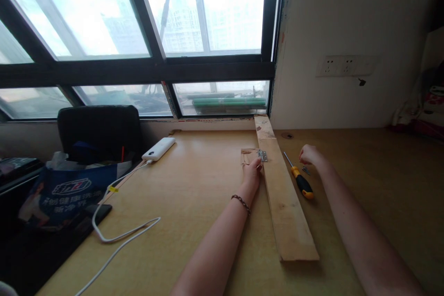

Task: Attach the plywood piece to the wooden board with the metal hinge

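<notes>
My left hand (252, 173), with a braided bracelet at the wrist, grips a small wooden block (247, 153) at the left edge of a long wooden plank (282, 194). A metal hinge (262, 155) lies across the joint between block and plank, close to my thumb. To the right of the plank, my right hand (310, 154) is closed with its fingers curled down; whatever they hold, if anything, is hidden. Just below that hand lie several small screws (305, 170) on the table. Beside them rests a screwdriver (301, 180) with a yellow and black handle, its tip pointing away from me.
The plank's far end reaches the window sill. On the table's left side sit a white power bank (158, 149) and its white cable (121, 236). A blue bag (69, 194) and a black chair (99, 125) stand beyond the left edge. Wall sockets (347, 65) are at the right.
</notes>
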Action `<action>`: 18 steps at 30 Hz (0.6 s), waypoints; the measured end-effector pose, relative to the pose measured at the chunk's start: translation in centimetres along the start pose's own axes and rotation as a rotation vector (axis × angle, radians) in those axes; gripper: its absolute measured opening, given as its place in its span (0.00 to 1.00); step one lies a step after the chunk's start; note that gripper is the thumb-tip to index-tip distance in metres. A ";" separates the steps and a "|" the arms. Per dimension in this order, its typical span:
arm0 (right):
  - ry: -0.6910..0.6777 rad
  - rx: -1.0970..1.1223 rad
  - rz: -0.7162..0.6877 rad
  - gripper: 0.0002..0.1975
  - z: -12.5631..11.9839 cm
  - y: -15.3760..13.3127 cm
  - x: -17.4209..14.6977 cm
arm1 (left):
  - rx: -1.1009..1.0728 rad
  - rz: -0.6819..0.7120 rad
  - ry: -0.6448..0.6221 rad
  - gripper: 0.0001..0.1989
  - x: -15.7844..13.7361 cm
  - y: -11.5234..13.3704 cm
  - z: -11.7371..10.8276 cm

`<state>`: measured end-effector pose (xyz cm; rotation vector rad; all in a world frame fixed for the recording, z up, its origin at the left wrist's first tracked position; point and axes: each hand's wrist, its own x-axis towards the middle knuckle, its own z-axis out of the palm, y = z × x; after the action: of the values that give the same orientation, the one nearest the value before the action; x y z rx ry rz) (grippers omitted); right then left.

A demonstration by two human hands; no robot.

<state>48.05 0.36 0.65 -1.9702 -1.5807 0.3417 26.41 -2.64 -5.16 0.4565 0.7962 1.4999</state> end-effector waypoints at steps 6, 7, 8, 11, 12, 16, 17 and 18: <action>-0.280 -0.380 0.144 0.08 -0.5 0.5 -0.2 | 0.010 0.009 -0.010 0.16 0.1 -0.1 -0.2; -0.273 -0.398 0.131 0.08 -0.5 0.7 0.0 | 0.007 0.004 -0.008 0.15 0.1 -0.1 -0.2; -0.264 -0.415 0.127 0.08 -0.4 0.9 0.2 | 0.004 0.001 -0.007 0.15 0.2 -0.1 -0.2; -0.242 -0.465 0.190 0.09 -0.3 1.9 0.8 | -0.002 -0.010 -0.013 0.13 0.2 -0.1 -0.2; -0.243 -0.477 0.232 0.08 -0.2 2.3 1.0 | -0.001 -0.013 -0.012 0.13 0.2 -0.1 -0.2; -0.271 -0.518 0.336 0.07 0.6 3.7 1.7 | -0.002 -0.012 -0.012 0.13 0.1 0.0 -0.1; -0.274 -0.546 0.313 0.07 0.8 4.0 1.8 | -0.004 -0.010 -0.012 0.13 0.1 0.0 -0.1; -0.270 -0.578 0.274 0.07 1.0 4.3 1.9 | -0.005 -0.008 -0.013 0.13 0.0 0.1 0.0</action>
<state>51.43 1.93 -2.38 -2.6928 -1.7093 0.2873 26.33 -2.63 -5.13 0.4586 0.7833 1.4900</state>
